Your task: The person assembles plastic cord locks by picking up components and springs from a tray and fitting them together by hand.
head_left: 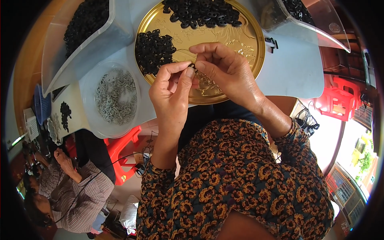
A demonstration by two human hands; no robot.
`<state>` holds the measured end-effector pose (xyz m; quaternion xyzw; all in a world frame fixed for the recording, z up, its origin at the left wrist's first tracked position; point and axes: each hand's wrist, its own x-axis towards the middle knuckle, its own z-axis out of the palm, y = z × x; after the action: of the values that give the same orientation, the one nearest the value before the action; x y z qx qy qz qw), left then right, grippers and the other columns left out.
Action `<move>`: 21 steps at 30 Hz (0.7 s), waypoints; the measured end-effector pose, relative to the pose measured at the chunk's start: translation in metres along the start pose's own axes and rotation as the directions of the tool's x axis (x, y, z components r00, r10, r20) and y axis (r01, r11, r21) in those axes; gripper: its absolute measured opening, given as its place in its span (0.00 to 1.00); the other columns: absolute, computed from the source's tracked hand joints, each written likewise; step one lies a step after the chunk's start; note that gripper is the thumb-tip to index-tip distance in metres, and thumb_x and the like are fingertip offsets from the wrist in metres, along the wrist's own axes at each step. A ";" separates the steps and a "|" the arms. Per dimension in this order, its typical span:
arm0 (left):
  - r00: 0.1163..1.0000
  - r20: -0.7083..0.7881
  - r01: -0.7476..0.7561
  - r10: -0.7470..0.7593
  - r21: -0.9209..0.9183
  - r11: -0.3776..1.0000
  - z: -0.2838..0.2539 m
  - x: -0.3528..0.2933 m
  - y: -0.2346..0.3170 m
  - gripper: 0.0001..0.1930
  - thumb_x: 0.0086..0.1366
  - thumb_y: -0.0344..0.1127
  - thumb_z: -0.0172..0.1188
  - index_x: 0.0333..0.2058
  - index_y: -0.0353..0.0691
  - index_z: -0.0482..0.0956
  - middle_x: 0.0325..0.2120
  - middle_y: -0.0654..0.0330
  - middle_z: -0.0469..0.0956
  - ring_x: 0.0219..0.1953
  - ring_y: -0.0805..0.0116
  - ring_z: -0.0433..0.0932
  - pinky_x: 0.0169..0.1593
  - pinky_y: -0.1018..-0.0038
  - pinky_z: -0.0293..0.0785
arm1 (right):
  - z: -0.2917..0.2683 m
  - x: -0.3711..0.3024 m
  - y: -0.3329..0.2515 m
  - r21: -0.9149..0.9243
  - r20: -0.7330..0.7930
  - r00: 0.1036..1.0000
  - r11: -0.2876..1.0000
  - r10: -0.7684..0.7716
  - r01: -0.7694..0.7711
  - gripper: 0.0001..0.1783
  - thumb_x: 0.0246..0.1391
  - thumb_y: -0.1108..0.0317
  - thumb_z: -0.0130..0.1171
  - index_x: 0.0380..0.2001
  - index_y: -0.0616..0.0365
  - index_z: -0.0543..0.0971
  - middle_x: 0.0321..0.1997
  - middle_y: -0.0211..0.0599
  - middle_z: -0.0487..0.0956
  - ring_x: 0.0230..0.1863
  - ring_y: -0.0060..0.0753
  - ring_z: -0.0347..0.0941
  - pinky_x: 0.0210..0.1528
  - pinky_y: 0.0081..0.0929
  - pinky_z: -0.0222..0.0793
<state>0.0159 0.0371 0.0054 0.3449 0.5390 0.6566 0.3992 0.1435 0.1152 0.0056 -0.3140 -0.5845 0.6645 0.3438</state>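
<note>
Over the near part of a round gold tray, my two hands meet at a small black plastic part. My left hand pinches it between thumb and forefinger. My right hand comes in from the other side, its thumb tip at the part and its forefinger raised and bent above. The fingers hide most of the part. Small black pieces form a pile at the tray's left side. Flatter black pieces with holes make another pile at its far side.
A round clear tub of small metal screws or pins stands left. Clear bins of black pieces flank the tray, one left, one right. Loose black pieces lie right. A person sits at lower left; red stools stand around.
</note>
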 end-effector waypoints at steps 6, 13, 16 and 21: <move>0.997 0.031 0.067 -0.066 -0.046 0.997 -0.002 0.002 0.002 0.07 0.65 0.26 0.57 0.41 0.31 0.74 0.29 0.60 0.77 0.28 0.78 0.76 0.34 0.80 0.75 | -0.007 0.001 -0.007 -0.004 -0.011 0.997 0.997 -0.076 0.076 0.15 0.58 0.75 0.57 0.49 0.63 0.74 0.43 0.34 0.79 0.45 0.22 0.76 0.49 0.20 0.72; 0.998 0.040 0.051 -0.049 -0.050 0.997 0.002 0.002 0.006 0.06 0.65 0.25 0.57 0.40 0.31 0.74 0.30 0.60 0.77 0.28 0.78 0.76 0.33 0.81 0.75 | -0.007 0.001 -0.004 -0.151 0.032 0.989 0.977 -0.144 0.148 0.14 0.56 0.75 0.58 0.47 0.62 0.75 0.41 0.35 0.80 0.43 0.22 0.77 0.47 0.20 0.74; 0.999 0.032 0.014 -0.014 -0.026 1.000 0.004 0.001 0.005 0.06 0.64 0.23 0.56 0.40 0.31 0.74 0.31 0.60 0.76 0.28 0.78 0.75 0.33 0.82 0.75 | -0.005 0.000 -0.003 -0.119 0.008 0.994 0.987 -0.110 0.110 0.14 0.56 0.75 0.58 0.46 0.62 0.75 0.40 0.34 0.80 0.41 0.21 0.77 0.45 0.19 0.73; 0.999 0.031 -0.034 0.034 -0.024 0.999 0.006 -0.001 -0.002 0.06 0.64 0.22 0.56 0.39 0.31 0.74 0.30 0.60 0.76 0.28 0.79 0.75 0.33 0.83 0.75 | 0.002 -0.003 0.003 -0.062 -0.058 0.995 0.995 -0.076 0.072 0.13 0.57 0.74 0.58 0.46 0.62 0.76 0.38 0.33 0.80 0.40 0.20 0.77 0.43 0.18 0.73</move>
<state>0.0220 0.0391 0.0050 0.3597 0.5189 0.6641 0.4005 0.1434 0.1113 0.0030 -0.3224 -0.6046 0.6237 0.3761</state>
